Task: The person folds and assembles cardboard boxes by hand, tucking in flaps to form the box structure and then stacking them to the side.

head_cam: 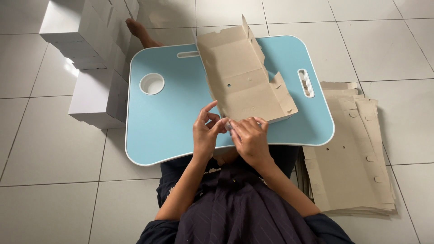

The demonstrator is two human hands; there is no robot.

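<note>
Tiled floor, blue table (pixel 172 131): L hand (pixel 205 133) & R hand (pixel 248 138) both pinching carton (pixel 242 81) near edge; looks light, thin, creasable, so grip by flaps.

The person wears a dark navy garment with fine, pale pinstripes running down the front, gathered into soft folds at the lap. Small light dots or beads speckle the fabric near the waist, at about six o'clock of the left hand (pixel 205 131). The sleeves are pushed up above the elbows, leaving both forearms bare. The right hand (pixel 251 140) shows no rings; a bare foot (pixel 135 28) shows at eleven o'clock.
</note>
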